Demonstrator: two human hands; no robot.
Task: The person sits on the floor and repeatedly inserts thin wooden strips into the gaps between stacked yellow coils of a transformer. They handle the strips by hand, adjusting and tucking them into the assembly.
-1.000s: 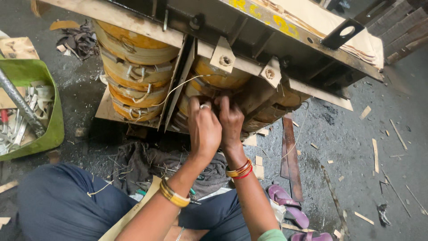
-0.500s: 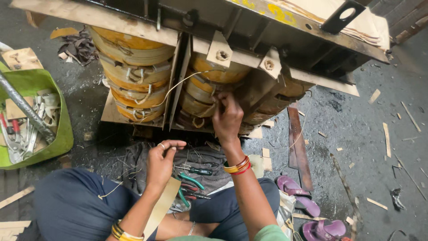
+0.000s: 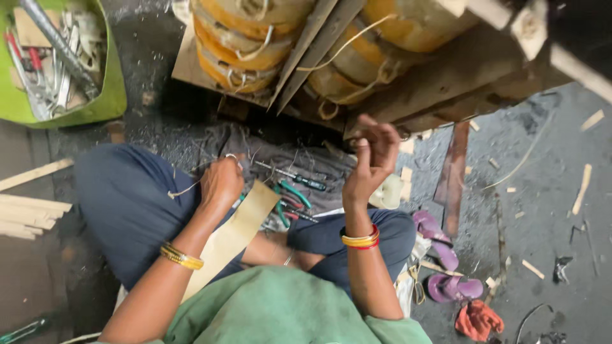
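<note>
I sit cross-legged on the floor in front of a large transformer with yellow-taped coils (image 3: 236,38). My left hand (image 3: 220,185) is closed low over my lap on a thin pale cord (image 3: 182,190) that trails toward my left knee. A tan strip of stiff paper (image 3: 236,232) lies under that wrist. My right hand (image 3: 373,159) is raised just below the coils with its fingers loosely apart and nothing visible in it. A pale tie cord (image 3: 347,43) hangs from the right coil (image 3: 357,64) above it.
A screwdriver (image 3: 299,181) and green-handled pliers (image 3: 292,192) lie on a grey cloth (image 3: 242,143) in front of my legs. A green tub (image 3: 105,95) of tools stands at the back left. Wood strips (image 3: 29,213) lie left; purple sandals (image 3: 446,261) and an orange rag (image 3: 478,318) lie right.
My left hand has come down from the coil to my lap, closed on the cord. My right hand has come off the coil and hangs just below it. The view has tilted downward.
</note>
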